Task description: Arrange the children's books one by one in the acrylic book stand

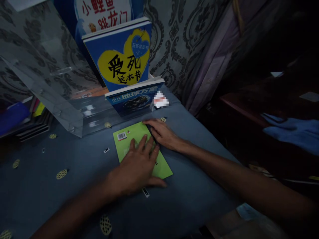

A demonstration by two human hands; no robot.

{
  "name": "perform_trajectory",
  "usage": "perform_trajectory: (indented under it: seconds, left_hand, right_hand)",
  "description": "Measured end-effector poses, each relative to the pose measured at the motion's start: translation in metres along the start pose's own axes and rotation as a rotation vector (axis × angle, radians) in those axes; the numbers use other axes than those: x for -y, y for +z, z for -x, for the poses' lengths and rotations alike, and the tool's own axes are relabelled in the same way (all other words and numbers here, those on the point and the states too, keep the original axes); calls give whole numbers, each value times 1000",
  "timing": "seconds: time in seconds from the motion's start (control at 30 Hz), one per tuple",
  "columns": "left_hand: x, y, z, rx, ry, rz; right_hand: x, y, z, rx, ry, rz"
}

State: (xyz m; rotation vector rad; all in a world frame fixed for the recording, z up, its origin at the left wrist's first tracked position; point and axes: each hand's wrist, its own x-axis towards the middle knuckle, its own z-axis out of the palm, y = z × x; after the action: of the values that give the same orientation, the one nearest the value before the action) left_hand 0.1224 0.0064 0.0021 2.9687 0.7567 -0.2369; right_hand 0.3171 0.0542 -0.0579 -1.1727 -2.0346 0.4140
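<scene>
Both hands are at a green book point(163, 168) on the bench point(82, 202): my left hand point(137, 164) lies palm down with fingers spread, my right hand point(165, 135) at the edge. A dull blue cloth printed with yellow pineapples point(61, 174) covers the bench. Towards the back stands a clear plastic rack point(67, 119), and near it three books stand upright, one behind another: a front book point(139, 99) with a dark cover, a blue book point(97, 56) with a yellow heart, and a taller book point(107, 25). Behind them is a patterned wall point(171, 30), with a pale curtain point(211, 66) to the right.

The room is dim. The tall book is cut off at the top, and a pixelated patch point(160, 99) hides something beside the front book. At far right, a blue cloth point(296, 132) lies in deep shadow. My left hand covers the middle of the green book. It lies flat, its barcode point(122, 136) at the far left corner, the near right corner showing beyond my left hand. My right fingers are partly hidden; I cannot tell whether they grip the edge or only rest there.
</scene>
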Motion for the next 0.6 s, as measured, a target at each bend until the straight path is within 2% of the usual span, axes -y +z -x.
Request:
perform_trajectory:
  seconds: [0.2,0.6]
  left_hand:
    - [-11,-8,2,146,-15,11]
    - [0,-15,-5,177,-66,58]
  right_hand:
    - [1,-2,-1,6,1,-9]
    - [3,-4,-1,17,9,-31]
